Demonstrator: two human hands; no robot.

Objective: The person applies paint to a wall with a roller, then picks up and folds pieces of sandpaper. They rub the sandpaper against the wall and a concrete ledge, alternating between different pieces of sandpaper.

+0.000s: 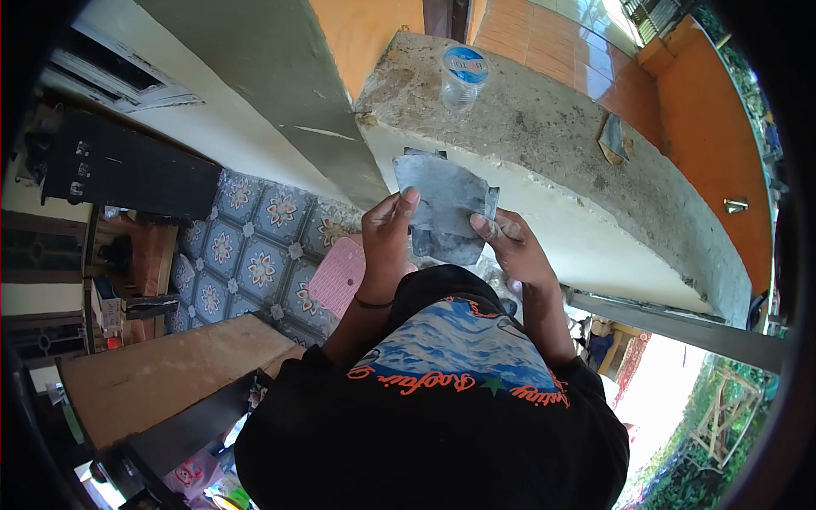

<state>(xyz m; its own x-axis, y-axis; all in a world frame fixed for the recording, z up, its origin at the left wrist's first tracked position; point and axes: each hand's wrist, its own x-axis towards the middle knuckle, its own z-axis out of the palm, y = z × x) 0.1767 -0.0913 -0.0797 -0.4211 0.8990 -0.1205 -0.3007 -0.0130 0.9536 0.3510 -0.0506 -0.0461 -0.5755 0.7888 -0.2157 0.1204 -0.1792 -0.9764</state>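
Hands holding a grey sheet (442,208).
The left hand (387,234) and right hand (512,246) each pinch one side edge.

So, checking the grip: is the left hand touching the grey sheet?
Touching. The head view shows the left hand with its thumb pressed on the grey sheet; the right hand holds the opposite edge.

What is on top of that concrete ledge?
A clear plastic cup and a grey scrap sit on the concrete ledge. The grey sheet held by the left hand and right hand hides part of its front edge.
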